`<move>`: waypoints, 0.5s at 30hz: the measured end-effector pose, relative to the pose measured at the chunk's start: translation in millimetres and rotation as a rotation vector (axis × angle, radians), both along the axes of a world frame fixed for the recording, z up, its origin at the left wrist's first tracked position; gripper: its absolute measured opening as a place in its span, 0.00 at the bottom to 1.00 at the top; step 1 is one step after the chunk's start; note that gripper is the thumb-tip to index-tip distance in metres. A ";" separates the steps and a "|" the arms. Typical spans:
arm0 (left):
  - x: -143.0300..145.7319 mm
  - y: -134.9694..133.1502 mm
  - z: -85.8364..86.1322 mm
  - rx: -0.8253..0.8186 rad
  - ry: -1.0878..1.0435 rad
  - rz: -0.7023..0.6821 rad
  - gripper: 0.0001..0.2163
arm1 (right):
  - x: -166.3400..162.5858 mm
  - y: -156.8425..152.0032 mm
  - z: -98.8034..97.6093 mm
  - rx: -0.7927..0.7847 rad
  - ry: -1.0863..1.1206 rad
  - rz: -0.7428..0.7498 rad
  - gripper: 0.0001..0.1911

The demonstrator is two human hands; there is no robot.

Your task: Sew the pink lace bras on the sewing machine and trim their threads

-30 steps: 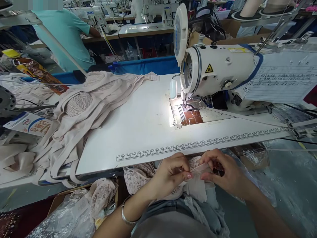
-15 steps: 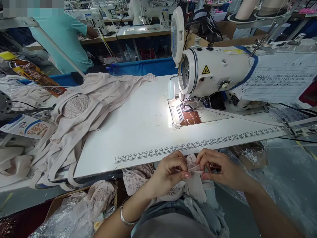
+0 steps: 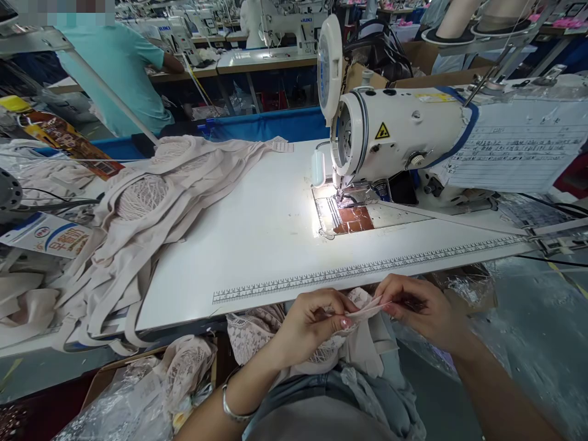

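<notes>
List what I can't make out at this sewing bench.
All in the head view:
Writing on the paper sheet: too small and blurred.
Tops of the thread cones: cut off by the picture's top edge.
Part of the pale fabric: hidden by the left hand.
Needle tip at the sewing machine: too small, lost in glare.

Left hand (image 3: 313, 321) and right hand (image 3: 420, 309) pinch pale fabric (image 3: 367, 312) (sewing machine (image 3: 399, 130) beyond).

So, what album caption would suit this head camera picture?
Left hand and right hand pinch a pale lacy garment in front of a lit sewing machine.
</notes>
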State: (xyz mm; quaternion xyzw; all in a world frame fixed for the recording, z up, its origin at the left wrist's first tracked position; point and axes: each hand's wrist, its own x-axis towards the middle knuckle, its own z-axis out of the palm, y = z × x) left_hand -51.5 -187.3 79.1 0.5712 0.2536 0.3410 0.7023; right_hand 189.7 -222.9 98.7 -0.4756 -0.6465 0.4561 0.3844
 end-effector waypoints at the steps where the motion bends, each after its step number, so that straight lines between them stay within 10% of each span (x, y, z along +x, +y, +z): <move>1: 0.1 -0.9 -0.4 -0.027 -0.004 0.002 0.13 | -0.8 -0.5 -0.2 -0.002 0.010 -0.013 0.14; 15: 5.9 -4.0 8.2 0.074 0.135 0.068 0.12 | -11.1 -8.2 8.6 0.005 -0.136 -0.200 0.12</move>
